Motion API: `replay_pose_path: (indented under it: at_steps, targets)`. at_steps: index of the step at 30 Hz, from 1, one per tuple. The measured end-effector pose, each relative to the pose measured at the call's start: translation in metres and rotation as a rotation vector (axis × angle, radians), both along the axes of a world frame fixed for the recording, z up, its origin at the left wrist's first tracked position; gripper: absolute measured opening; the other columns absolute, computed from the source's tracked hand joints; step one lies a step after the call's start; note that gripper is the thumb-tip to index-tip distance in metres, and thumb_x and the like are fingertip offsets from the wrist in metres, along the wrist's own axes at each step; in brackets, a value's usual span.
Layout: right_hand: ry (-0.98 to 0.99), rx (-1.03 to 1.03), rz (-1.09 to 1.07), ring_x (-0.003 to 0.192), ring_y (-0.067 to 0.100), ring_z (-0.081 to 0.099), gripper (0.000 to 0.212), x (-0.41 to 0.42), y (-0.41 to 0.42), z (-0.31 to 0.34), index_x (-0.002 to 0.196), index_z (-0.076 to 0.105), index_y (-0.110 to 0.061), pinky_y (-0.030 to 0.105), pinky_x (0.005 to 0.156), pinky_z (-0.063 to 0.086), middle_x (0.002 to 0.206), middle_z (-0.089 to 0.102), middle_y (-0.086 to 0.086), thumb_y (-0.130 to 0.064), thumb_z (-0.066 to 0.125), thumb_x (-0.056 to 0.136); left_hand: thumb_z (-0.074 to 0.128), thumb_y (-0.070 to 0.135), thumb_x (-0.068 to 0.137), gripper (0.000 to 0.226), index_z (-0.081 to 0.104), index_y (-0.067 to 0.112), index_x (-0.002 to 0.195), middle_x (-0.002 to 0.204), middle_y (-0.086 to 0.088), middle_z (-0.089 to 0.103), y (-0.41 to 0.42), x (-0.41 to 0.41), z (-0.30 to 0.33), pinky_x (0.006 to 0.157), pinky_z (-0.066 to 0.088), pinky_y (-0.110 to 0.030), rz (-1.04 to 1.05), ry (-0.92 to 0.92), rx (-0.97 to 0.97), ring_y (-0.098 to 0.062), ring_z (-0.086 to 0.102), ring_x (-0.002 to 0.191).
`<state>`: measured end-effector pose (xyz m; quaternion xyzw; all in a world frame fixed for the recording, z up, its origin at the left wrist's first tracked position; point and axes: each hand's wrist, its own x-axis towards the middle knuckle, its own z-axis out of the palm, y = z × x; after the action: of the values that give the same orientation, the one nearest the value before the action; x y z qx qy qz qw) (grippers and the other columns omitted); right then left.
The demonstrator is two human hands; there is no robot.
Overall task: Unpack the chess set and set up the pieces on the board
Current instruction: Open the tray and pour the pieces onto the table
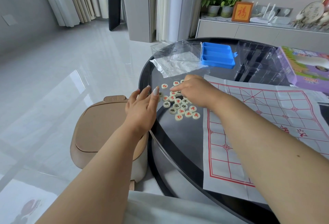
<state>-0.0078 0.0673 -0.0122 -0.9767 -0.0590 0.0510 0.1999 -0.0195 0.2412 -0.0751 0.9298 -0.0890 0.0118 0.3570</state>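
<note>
Several round cream chess pieces [179, 107] with red or black characters lie loose on the dark glass table [178, 138] near its left edge. A paper board [267, 134] with a red grid is spread to their right. My left hand [142, 108] hovers at the table's left rim with straight fingers, just left of the pile. My right hand [191, 88] reaches over the pile, fingers curled, index finger pointing down onto a piece; some pieces are hidden beneath it. The empty blue case [218, 55] lies open behind, its clear lid [187, 51] flat beside it.
A crumpled clear plastic bag [170, 67] lies behind the pieces. A clear organiser [256, 61] and a purple box [306, 65] stand at the back right. A tan bin [103, 131] stands on the floor left of the table.
</note>
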Motion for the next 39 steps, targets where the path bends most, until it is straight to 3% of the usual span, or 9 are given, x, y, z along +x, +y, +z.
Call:
replay_pose_path:
  at_steps: [4,9,15,20,27,32,35,39]
  targets:
    - [0.07,-0.151,0.017,0.125,0.027,0.035,0.05,-0.008,0.0,0.001,0.137,0.045,-0.041,0.036,0.1,0.032,0.123,0.044,0.01,-0.014,0.027,0.1,-0.005,0.064,0.079,0.08,0.05,0.04,0.132,0.155,0.01,0.023,-0.001,-0.001,0.001,0.114,0.002,-0.042,-0.012,0.005,0.045,-0.016,0.003,0.143]
    - [0.109,-0.128,-0.036,0.133,0.029,0.027,0.054,0.0,0.008,-0.007,0.14,0.037,-0.047,0.04,0.107,0.028,0.141,0.036,0.009,-0.016,0.026,0.097,-0.005,0.065,0.08,0.08,0.055,0.041,0.127,0.153,0.012,0.027,0.0,-0.001,0.001,0.115,0.004,-0.042,0.015,-0.003,0.037,-0.016,0.005,0.144]
    - [0.013,0.01,-0.098,0.126,0.024,0.035,0.05,0.008,-0.003,-0.009,0.135,0.05,-0.037,0.038,0.106,0.032,0.118,0.044,0.005,-0.016,0.03,0.094,-0.004,0.064,0.08,0.081,0.055,0.038,0.128,0.153,0.011,0.027,0.001,-0.002,0.002,0.115,0.003,-0.042,0.037,-0.003,0.043,-0.016,0.005,0.143]
    - [0.053,-0.04,-0.121,0.131,0.024,0.028,0.052,0.009,-0.002,-0.011,0.14,0.042,-0.037,0.038,0.108,0.029,0.135,0.039,0.005,-0.019,0.029,0.093,-0.005,0.065,0.083,0.073,0.04,0.046,0.137,0.156,0.01,0.02,-0.001,0.001,0.0,0.116,-0.003,-0.044,0.036,0.039,0.084,-0.016,-0.002,0.144]
    - [0.11,-0.119,-0.023,0.133,0.024,0.025,0.051,0.005,0.004,-0.012,0.138,0.042,-0.043,0.037,0.106,0.025,0.141,0.036,0.004,-0.019,0.03,0.095,0.002,0.062,0.093,0.059,0.036,0.047,0.139,0.158,0.012,0.014,-0.008,0.019,0.007,0.115,-0.01,-0.046,0.024,0.147,0.047,-0.015,-0.011,0.145]
    - [0.058,0.008,-0.002,0.122,0.023,0.037,0.048,0.006,0.0,-0.012,0.131,0.052,-0.04,0.036,0.103,0.033,0.121,0.044,0.004,-0.016,0.032,0.095,0.0,0.063,0.091,0.065,0.041,0.043,0.138,0.157,0.013,0.012,-0.009,0.031,0.008,0.115,-0.01,-0.047,0.031,0.168,0.024,-0.015,-0.011,0.145]
    - [0.009,0.085,-0.038,0.121,0.02,0.035,0.05,0.017,0.003,-0.011,0.132,0.05,-0.043,0.036,0.104,0.033,0.104,0.04,-0.003,-0.017,0.035,0.092,-0.003,0.065,0.09,0.07,0.04,0.04,0.14,0.157,0.013,0.017,-0.008,0.037,0.004,0.116,-0.004,-0.046,0.06,0.138,-0.046,-0.017,-0.006,0.145]
    - [0.045,-0.022,-0.066,0.13,0.022,0.026,0.049,0.033,0.007,-0.013,0.133,0.044,-0.051,0.035,0.106,0.023,0.125,0.04,0.0,-0.023,0.034,0.093,-0.008,0.076,0.076,0.088,0.044,0.041,0.137,0.151,0.01,0.033,-0.004,0.04,-0.003,0.116,0.006,-0.041,0.139,-0.026,-0.168,-0.018,0.007,0.143]
